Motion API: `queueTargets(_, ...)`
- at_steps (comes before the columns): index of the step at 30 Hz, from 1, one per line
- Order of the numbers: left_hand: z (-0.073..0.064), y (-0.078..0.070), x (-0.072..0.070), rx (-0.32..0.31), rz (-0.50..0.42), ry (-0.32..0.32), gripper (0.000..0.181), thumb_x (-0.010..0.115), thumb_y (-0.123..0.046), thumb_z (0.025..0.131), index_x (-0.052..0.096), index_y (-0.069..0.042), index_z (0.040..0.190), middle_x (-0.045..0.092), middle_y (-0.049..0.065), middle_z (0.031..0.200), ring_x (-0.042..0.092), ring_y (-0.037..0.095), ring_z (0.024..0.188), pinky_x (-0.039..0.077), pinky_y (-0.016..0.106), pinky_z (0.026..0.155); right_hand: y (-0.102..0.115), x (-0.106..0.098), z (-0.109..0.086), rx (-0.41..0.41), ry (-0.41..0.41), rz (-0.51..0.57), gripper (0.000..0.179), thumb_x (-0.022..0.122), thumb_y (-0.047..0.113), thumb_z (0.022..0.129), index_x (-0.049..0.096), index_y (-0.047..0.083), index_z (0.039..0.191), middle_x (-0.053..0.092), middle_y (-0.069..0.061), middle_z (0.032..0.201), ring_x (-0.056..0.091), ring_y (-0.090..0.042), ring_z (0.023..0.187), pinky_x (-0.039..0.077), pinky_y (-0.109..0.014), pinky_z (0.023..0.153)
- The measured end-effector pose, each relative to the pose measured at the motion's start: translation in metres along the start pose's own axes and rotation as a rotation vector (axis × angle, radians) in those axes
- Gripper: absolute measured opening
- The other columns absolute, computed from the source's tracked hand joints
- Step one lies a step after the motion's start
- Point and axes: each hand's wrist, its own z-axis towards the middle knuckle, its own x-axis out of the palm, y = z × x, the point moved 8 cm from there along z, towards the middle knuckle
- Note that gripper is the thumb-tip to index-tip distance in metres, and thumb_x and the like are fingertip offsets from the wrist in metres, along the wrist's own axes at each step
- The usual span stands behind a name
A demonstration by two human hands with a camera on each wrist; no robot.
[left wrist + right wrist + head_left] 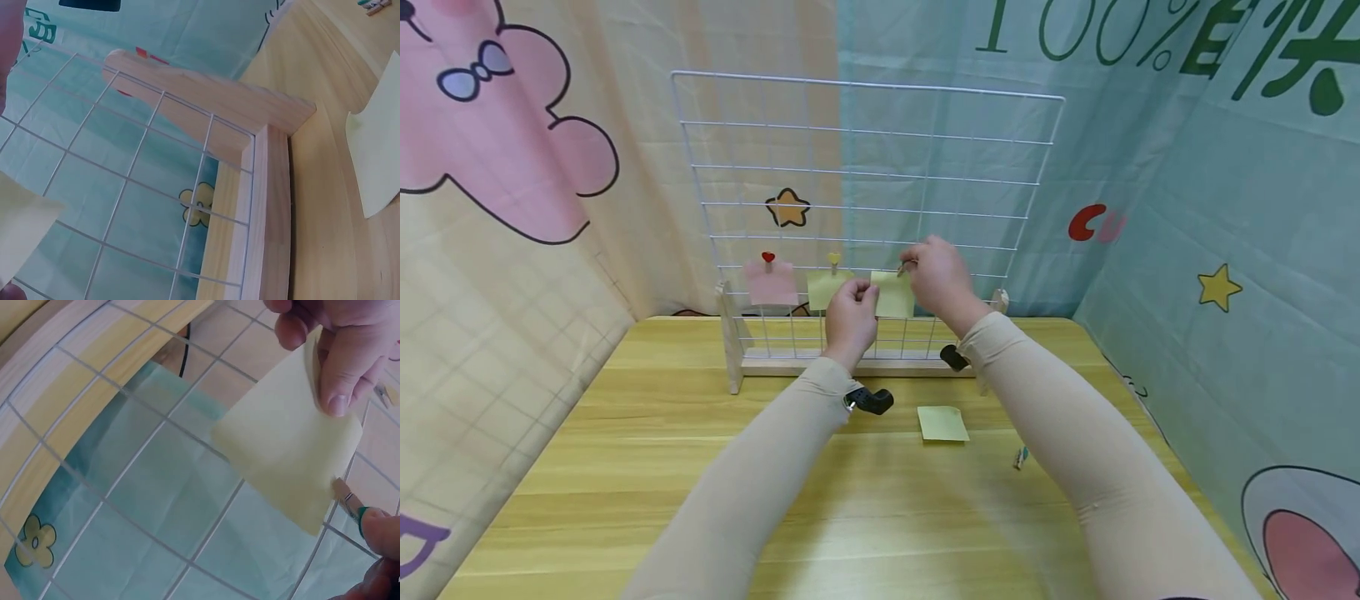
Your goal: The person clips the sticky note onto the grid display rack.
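Observation:
A pale yellow paper note (892, 295) is held up against the white wire grid (868, 85). My left hand (852, 321) pinches its left edge between thumb and fingers. At the note's top right, my right hand (942, 279) grips a small wooden clothespin (349, 499) with a green part, its tip right at the paper's edge. Left of my hands, a pink note (772, 287) hangs under a red heart clip (768, 257). Beside it, another yellow note (822, 288) hangs from a yellow heart clip (834, 258), partly covered by my left hand.
Wooden feet (730, 346) and a wooden base bar (275, 219) support the grid on the table (587, 467). In front lie a loose yellow note (943, 423) and, to its right, a small clip (1020, 457). Printed curtains (1157, 350) surround the table's back and sides.

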Motion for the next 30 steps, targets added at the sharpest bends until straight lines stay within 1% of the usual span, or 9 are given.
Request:
queueTargets(3,0.0,0.001,0.001,-0.014,-0.031,-0.01,0.027,0.061,-0.034,0.108,0.071,-0.012,0.119,0.069,0.003,0.102,0.06,0.018,0.08,0.051,0.035,0.076,-0.001,0.001,0.002,0.014,0.044,-0.01,0.028,0.055,0.016,0.11,0.075,0.011,0.13,0.074,-0.009,0.128,0.068,-0.028,0.12,0.058,-0.04,0.089)
queueTargets(5,-0.001,0.002,0.001,-0.028,-0.047,-0.02,0.027,0.061,-0.035,0.108,0.071,-0.013,0.119,0.069,0.002,0.103,0.061,0.017,0.079,0.051,0.034,0.074,-0.002,0.002,0.002,0.032,0.072,-0.009,0.03,0.053,0.017,0.111,0.073,0.013,0.132,0.074,-0.007,0.133,0.069,-0.027,0.122,0.059,-0.039,0.087)
queueTargets(10,-0.003,0.0,0.002,-0.044,-0.062,-0.06,0.027,0.061,-0.035,0.108,0.072,-0.014,0.119,0.071,0.002,0.108,0.062,0.015,0.08,0.052,0.032,0.073,0.0,-0.001,0.004,0.04,0.095,-0.022,0.032,0.05,0.019,0.112,0.072,0.015,0.135,0.073,-0.006,0.134,0.07,-0.024,0.114,0.055,-0.037,0.08)
queueTargets(13,-0.005,-0.001,0.002,-0.049,-0.072,-0.079,0.026,0.062,-0.034,0.108,0.073,-0.014,0.119,0.073,0.002,0.11,0.064,0.015,0.078,0.052,0.031,0.072,0.002,-0.004,0.006,0.029,0.095,-0.038,0.032,0.049,0.019,0.112,0.072,0.015,0.135,0.074,-0.005,0.133,0.071,-0.024,0.111,0.055,-0.037,0.081)
queueTargets(15,-0.006,-0.002,0.002,-0.055,-0.076,-0.086,0.025,0.062,-0.034,0.108,0.073,-0.014,0.118,0.073,0.002,0.11,0.065,0.014,0.077,0.053,0.03,0.071,0.003,-0.004,0.007,0.028,0.104,-0.051,0.032,0.049,0.019,0.112,0.072,0.016,0.134,0.074,-0.004,0.132,0.071,-0.023,0.111,0.056,-0.038,0.084)
queueTargets(17,-0.006,-0.003,0.003,-0.061,-0.079,-0.089,0.025,0.062,-0.034,0.108,0.073,-0.014,0.117,0.073,0.002,0.109,0.066,0.015,0.074,0.053,0.03,0.068,0.002,-0.002,0.009,0.039,0.123,-0.05,0.033,0.049,0.019,0.112,0.072,0.016,0.135,0.074,-0.004,0.133,0.071,-0.024,0.11,0.057,-0.038,0.084)
queueTargets(20,-0.007,-0.003,0.003,-0.066,-0.077,-0.094,0.025,0.062,-0.034,0.107,0.073,-0.014,0.117,0.074,0.002,0.108,0.066,0.014,0.074,0.054,0.03,0.068,0.001,0.0,0.01,0.048,0.147,-0.061,0.033,0.048,0.02,0.112,0.071,0.017,0.136,0.073,-0.003,0.134,0.071,-0.023,0.108,0.056,-0.037,0.081)
queueTargets(26,-0.006,0.0,0.002,-0.066,-0.06,-0.121,0.025,0.063,-0.035,0.107,0.075,-0.016,0.115,0.075,0.001,0.109,0.065,0.015,0.08,0.052,0.031,0.075,0.0,0.003,0.01,0.057,0.177,-0.068,0.033,0.048,0.02,0.112,0.07,0.02,0.138,0.072,-0.004,0.135,0.069,-0.022,0.097,0.051,-0.032,0.067)
queueTargets(30,-0.005,0.001,0.001,-0.064,-0.055,-0.133,0.025,0.064,-0.035,0.106,0.075,-0.015,0.115,0.076,0.002,0.109,0.067,0.018,0.083,0.053,0.035,0.078,-0.002,0.003,0.011,0.07,0.188,-0.047,0.034,0.047,0.018,0.112,0.069,0.02,0.139,0.072,-0.004,0.136,0.067,-0.022,0.095,0.047,-0.03,0.061)
